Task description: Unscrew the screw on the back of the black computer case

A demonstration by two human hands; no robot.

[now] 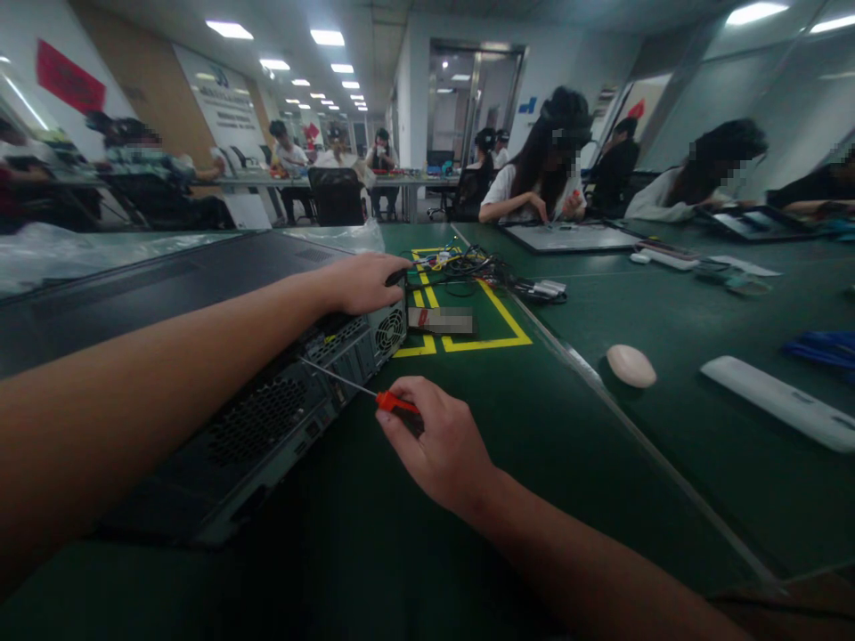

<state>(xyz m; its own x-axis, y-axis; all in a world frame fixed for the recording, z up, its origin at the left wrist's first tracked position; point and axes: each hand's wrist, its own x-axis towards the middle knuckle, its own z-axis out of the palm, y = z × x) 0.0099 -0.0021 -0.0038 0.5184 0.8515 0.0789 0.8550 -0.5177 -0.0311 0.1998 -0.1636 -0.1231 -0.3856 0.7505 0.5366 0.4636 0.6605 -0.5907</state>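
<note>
A black desktop computer case (pixel 200 267) lies on its side at the left, its grey rear panel (pixel 354 347) with vents and a fan grille facing me. My left hand (pixel 366 280) reaches over the case and grips its far rear corner, fingers bent around the edge. Closed around the red handle of a screwdriver (pixel 394 402) is my right hand (pixel 444 441). The thin metal shaft points up and left, with its tip at the top edge of the rear panel. Whether the tip sits in a screw is too small to tell.
Tangled cables (pixel 468 264) and a small labelled box (pixel 444 320) lie beyond the case, near yellow tape. A pale rounded object (pixel 631 366) and a long white bar (pixel 778 401) lie at the right. Clear plastic wrap (pixel 347 236) is behind the case. Several people sit working across the room.
</note>
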